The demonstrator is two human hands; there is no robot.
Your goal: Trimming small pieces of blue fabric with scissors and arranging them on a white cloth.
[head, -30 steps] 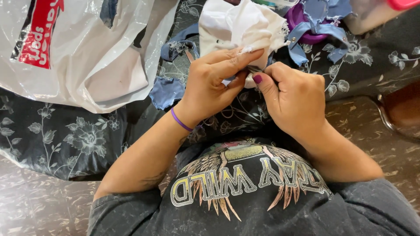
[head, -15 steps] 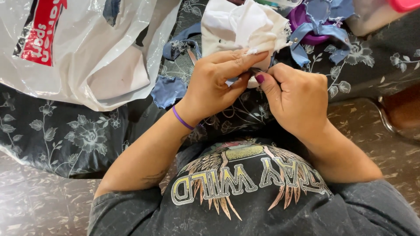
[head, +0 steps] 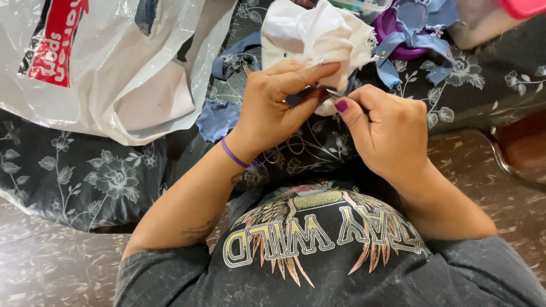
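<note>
Both hands meet right at the bottom edge of the crumpled white cloth (head: pixel 318 40), which sits bunched on the black floral fabric (head: pixel 85 176). The left hand (head: pixel 273 108) is closed around the cloth's lower edge, thumb and fingers pinching it. The right hand (head: pixel 387 133), touching the left just below the cloth, is curled tight on a small thin metal tool (head: pixel 334 92); can't tell what kind. Left of the cloth lies a white plastic bag (head: pixel 114 68), right of it some blue denim scraps (head: pixel 409 40).
</note>
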